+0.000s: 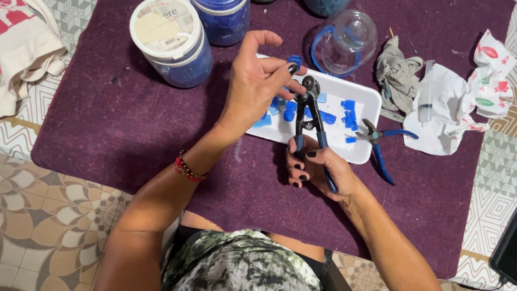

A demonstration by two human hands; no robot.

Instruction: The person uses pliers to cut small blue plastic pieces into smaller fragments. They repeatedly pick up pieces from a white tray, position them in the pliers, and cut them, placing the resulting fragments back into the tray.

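Head view looks straight down on a purple cloth (134,124) where I have both hands over a white tray (362,102) scattered with small blue tiles (349,105). My right hand (318,167) is wrapped around the blue handles of the nippers (309,116), fingers curled almost fully closed, thumb pressing across one handle, so the two handles stand near each other. The nippers point away from me, their round cutting wheels up by my left fingertips. My left hand (258,81) sits just above the tray, its thumb and forefinger pinched nearly together right at the wheels; I cannot tell whether they grip a tile there, since the tool head hides that spot. The other left fingers are spread loosely, and one blue tile (294,60) shows just past them.

As I judge it, the main risk is to those pinched fingertips: they lie touching the cutting head, and a hard squeeze could nip skin or throw a sharp chip. A loose pinch could also let a piece slip and break crooked, or jump off the tray onto the cloth.

A second pair of blue-handled pliers (383,144) lies half on the tray's right edge; a clear glass cup (344,40) and two lidded tubs (172,43) stand beyond, with crumpled rags (397,73) to the right
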